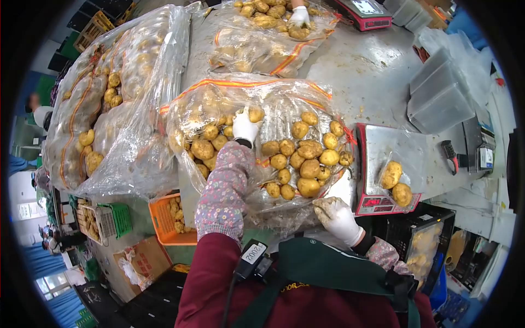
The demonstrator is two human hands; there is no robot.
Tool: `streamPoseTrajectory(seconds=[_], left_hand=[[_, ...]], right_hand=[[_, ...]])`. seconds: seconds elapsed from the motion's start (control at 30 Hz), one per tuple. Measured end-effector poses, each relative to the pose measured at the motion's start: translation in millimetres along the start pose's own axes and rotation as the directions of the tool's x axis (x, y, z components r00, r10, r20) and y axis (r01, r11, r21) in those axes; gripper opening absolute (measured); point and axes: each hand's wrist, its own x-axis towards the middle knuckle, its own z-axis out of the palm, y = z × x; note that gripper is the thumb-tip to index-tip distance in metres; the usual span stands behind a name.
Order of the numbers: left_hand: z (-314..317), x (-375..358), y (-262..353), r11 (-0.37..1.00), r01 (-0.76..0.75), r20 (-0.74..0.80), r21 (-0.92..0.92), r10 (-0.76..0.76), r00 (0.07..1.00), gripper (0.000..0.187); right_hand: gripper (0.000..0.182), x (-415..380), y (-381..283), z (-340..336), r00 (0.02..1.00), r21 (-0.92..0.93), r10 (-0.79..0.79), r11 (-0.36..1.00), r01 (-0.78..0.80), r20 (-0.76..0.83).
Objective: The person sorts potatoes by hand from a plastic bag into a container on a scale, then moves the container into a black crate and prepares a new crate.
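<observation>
My left hand (246,128), in a white glove, reaches onto the clear plastic bag with an orange-and-yellow edge. Its fingers are closed around a potato (255,114) beside the bag's left pile. To the right, more loose potatoes (309,169) lie spread on the plastic (276,117). My right hand (336,218), its white glove soiled at the fingers, rests by the bag's lower right edge. Its fingers are extended and no object shows in them. Just right of it, a red-edged scale (377,145) carries two potatoes (396,183) in clear plastic.
Large potato sacks (136,71) fill the left side. Across the table, another person's gloved hand (299,17) touches potatoes near a second scale (369,12). Clear containers (440,95) and a black-and-red handheld tool (450,156) are at right. An orange crate (162,221) stands below left.
</observation>
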Motion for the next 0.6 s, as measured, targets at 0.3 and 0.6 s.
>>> streamPoseTrajectory(seconds=[0.3,0.6], left_hand=[[-40.7,-115.1,-13.3,-0.156,0.4,0.4,-0.903,0.036,0.916,0.04],[-53.1,-246.1,-42.2,-0.428,0.253,0.368,-0.868,-0.211,0.905,0.038]], right_hand=[[0.019,5.3,0.9,-6.6,1.0,0.037,0.017,0.999,-0.017,0.013],[0.022,14.5,-0.9,10.5,0.969,-0.005,-0.211,0.977,0.214,0.126]])
